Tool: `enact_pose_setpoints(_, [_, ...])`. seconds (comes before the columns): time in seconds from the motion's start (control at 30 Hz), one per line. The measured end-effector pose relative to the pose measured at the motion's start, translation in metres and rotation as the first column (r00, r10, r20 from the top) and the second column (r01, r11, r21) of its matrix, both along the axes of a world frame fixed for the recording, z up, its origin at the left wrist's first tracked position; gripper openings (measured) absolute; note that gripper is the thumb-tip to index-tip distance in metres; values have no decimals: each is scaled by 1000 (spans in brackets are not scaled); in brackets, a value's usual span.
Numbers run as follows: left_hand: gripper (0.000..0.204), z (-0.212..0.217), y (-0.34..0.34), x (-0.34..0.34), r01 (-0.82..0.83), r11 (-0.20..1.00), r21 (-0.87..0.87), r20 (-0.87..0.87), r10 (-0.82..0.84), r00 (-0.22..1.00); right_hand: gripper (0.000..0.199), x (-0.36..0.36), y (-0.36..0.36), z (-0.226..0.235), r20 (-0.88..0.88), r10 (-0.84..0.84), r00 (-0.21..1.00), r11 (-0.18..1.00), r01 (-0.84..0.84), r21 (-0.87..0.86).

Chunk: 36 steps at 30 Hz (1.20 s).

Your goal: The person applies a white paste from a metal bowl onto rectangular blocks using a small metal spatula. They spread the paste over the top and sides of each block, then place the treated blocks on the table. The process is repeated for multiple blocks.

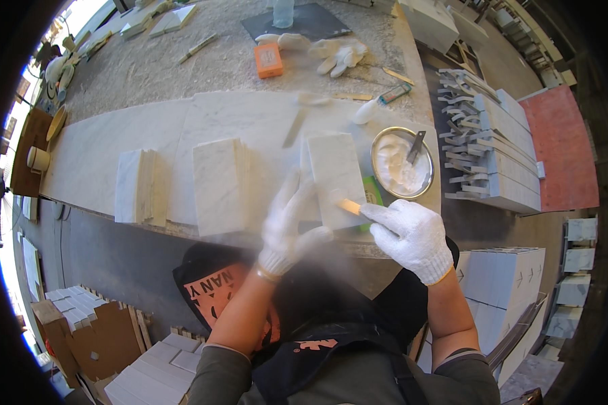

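A white marble tile (336, 177) lies tilted on the bench in front of me, with part of another tile under its left edge. My right hand (412, 237), in a white knit glove, grips a small brush (348, 206), with a yellow-orange body and a pale tip, against the tile's face. Just left of the tile is my gloved left hand (289, 226); its fingers are spread and a little blurred, and it holds nothing. Hazy white dust hangs around it. Partly hidden behind the tile and my right hand is a green item (371, 196).
Stacks of marble tiles (216, 185) (136, 185) stand to the left. Near my right hand sits a metal bowl (373, 165) of white paste with a putty knife (416, 146). Farther back are an orange box (268, 61) and spare gloves (338, 55). Clamped slabs (500, 135) stand at right.
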<state>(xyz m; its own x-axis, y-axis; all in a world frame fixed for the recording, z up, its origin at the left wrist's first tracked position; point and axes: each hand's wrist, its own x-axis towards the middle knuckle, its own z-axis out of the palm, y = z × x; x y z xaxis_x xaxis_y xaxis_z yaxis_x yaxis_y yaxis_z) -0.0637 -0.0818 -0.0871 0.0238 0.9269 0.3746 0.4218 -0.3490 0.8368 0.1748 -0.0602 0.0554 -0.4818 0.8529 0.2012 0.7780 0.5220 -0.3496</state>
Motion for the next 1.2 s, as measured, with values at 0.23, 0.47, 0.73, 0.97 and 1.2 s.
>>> enact_pose_setpoints(0.23, [96, 0, 0, 0, 1, 1000, 10, 5, -1, 1000, 33, 41, 4, 7, -251, -292, 923, 953, 258, -159])
enact_pose_setpoints(0.47, [93, 2, 0, 3, -19, 999, 28, 33, 18, 999, 29, 89, 35, -22, 9, -463, 887, 871, 456, -183])
enact_pose_setpoints(0.73, [91, 0, 1, 3, -20, 999, 45, 32, 18, 999, 38, 97, 72, -13, 118, -397, 910, 916, 401, -9])
enact_pose_setpoints(0.97, [102, 4, 1, 2, 2, 999, -38, 41, 0, 999, 65, 85, 169, -26, 164, -367, 916, 930, 357, 85])
enact_pose_setpoints(1.2, [96, 7, 1, 3, -25, 999, -29, 33, 26, 999, 81, 55, 222, -46, 221, -191, 956, 965, 224, -135])
